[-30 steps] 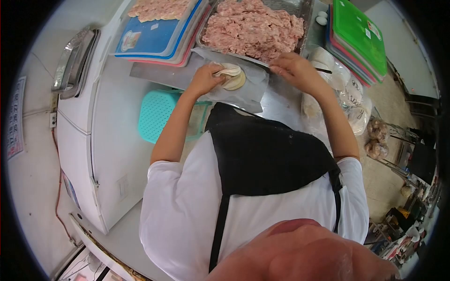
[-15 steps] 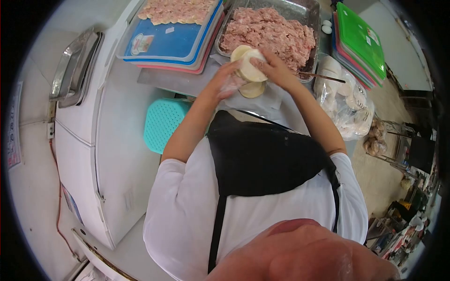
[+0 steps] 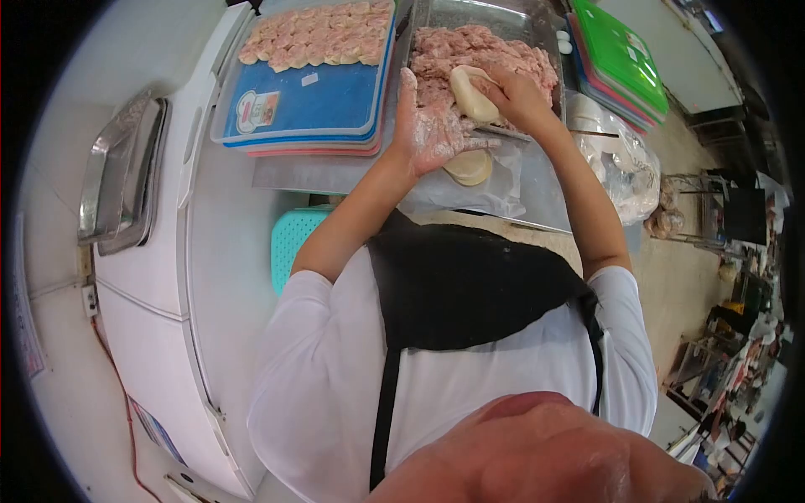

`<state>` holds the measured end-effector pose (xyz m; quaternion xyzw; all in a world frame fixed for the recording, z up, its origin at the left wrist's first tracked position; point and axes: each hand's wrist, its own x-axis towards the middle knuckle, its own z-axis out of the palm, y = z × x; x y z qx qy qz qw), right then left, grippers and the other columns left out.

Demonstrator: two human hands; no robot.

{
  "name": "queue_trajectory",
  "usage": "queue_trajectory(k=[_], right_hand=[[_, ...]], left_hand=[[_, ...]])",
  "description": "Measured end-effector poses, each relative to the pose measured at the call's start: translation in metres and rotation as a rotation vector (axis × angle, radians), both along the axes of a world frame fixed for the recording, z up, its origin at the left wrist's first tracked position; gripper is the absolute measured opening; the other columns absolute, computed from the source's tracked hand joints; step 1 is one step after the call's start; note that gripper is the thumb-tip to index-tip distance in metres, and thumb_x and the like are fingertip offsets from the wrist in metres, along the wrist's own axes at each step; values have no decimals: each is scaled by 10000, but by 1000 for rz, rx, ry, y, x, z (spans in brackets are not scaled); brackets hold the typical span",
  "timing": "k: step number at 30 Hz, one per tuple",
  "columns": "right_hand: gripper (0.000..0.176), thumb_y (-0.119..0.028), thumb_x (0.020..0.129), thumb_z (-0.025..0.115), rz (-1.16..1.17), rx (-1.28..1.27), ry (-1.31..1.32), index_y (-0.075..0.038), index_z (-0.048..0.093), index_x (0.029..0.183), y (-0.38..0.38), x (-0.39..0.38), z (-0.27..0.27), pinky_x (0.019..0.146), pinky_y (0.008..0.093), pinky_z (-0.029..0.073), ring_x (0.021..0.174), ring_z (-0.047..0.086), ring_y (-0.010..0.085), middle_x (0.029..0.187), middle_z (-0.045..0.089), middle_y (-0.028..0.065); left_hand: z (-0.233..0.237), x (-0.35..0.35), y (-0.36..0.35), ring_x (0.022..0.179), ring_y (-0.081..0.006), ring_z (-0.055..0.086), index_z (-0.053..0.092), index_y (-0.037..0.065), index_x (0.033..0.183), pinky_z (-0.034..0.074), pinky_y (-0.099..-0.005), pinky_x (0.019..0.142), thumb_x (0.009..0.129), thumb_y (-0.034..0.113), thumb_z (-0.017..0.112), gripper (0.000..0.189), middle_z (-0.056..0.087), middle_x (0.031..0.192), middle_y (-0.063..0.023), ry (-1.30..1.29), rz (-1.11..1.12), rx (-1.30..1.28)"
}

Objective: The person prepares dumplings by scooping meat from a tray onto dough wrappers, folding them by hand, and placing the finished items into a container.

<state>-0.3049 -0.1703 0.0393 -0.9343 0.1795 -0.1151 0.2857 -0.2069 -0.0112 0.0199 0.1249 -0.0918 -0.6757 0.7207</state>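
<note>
My left hand [image 3: 432,134] is spread with its palm up, dusted with white flour, and nothing lies on it. Just right of it, my right hand [image 3: 513,96] grips pale round dough wrappers [image 3: 474,95], which bend between its fingers. Both hands are at the near edge of a metal tray [image 3: 470,12] heaped with pink ground meat [image 3: 444,46]. Below my left palm, a round wrapper [image 3: 470,168] lies on a white sheet [image 3: 457,194].
Left of the meat stands a blue tray [image 3: 327,101] with rows of filled dumplings [image 3: 323,33]. To the right are stacked green lids [image 3: 620,50], white eggs [image 3: 564,42] and a clear plastic bag [image 3: 633,172]. A turquoise perforated stool [image 3: 293,239] is below the table.
My hands have moved apart. My left hand has opened out flat, and my right hand has lifted the wrappers away from it. The view has shifted slightly, showing more of the dumplings.
</note>
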Motion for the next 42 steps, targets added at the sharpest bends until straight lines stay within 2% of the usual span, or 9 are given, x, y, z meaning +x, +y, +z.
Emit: queue_trajectory(k=[4, 8, 16, 19, 23, 26, 31, 38, 42], right_hand=[[401, -206, 817, 630, 169, -386, 21, -136, 548, 1203, 84, -2, 9, 755, 393, 509, 870, 644, 298, 964, 656, 134], [437, -91, 782, 628, 24, -9, -118, -133, 548, 1209, 34, -8, -24, 789, 386, 486, 972, 589, 332, 1065, 590, 152], [403, -65, 780, 594, 186, -17, -195, -119, 553, 1176, 52, -34, -10, 881, 372, 454, 1018, 567, 299, 1046, 578, 135], [323, -76, 848, 547, -85, 216, -47, -103, 549, 1170, -18, -64, -27, 897, 337, 447, 1038, 573, 278, 1112, 595, 138], [270, -168, 909, 548, 102, 502, 22, -95, 542, 1169, -25, -96, -66, 826, 297, 452, 935, 575, 173, 1007, 616, 83], [290, -203, 896, 572, 246, 582, 12, -123, 541, 1173, -21, -107, -130, 792, 315, 464, 880, 604, 205, 946, 643, 101], [332, -286, 865, 599, 172, 276, 437, -131, 541, 1153, -37, -132, -136, 766, 375, 474, 877, 626, 299, 918, 648, 147], [297, -287, 867, 585, 188, 269, 317, -110, 566, 1105, -49, -145, -118, 749, 390, 470, 872, 622, 330, 927, 647, 166], [270, -231, 888, 566, 181, 367, 286, -102, 562, 1126, -22, -123, -61, 761, 355, 468, 869, 624, 278, 948, 646, 140]], left_hand=[[-39, 7, -12, 1137, -296, 525, 509, 87, 1234, 405, -490, 987, 781, 789, 344, 851, 544, 1231, -140, -6, 15, 141], [-21, -1, -13, 1148, -297, 515, 492, 101, 1256, 402, -499, 983, 830, 743, 315, 791, 535, 1234, -129, -20, 107, 153], [-20, -23, -27, 1096, -302, 547, 442, 18, 1289, 414, -461, 968, 859, 676, 385, 788, 539, 1220, -159, -35, 117, 207], [-36, -26, -14, 1130, -304, 541, 486, 42, 1255, 437, -438, 943, 900, 581, 405, 651, 536, 1251, -140, -547, 125, 201], [-74, -15, -11, 1097, -366, 503, 499, 56, 1249, 433, -428, 903, 770, 369, 686, 602, 508, 1192, -181, -1873, -129, 234], [-89, -47, -8, 1027, -360, 494, 530, 69, 1197, 450, -431, 841, 646, 301, 761, 641, 503, 1090, -181, -2384, 152, 255], [-92, -60, -9, 968, -342, 500, 558, 83, 1127, 456, -451, 808, 609, 250, 771, 584, 509, 1022, -151, -2445, 215, 342], [-125, -25, -4, 968, -286, 584, 585, 36, 1095, 471, -372, 841, 685, 215, 714, 466, 609, 1014, -160, -2293, 464, 350], [-97, 7, 30, 915, -244, 641, 595, 16, 1118, 483, -319, 822, 766, 215, 692, 415, 658, 1024, -128, -1680, 386, 673]])
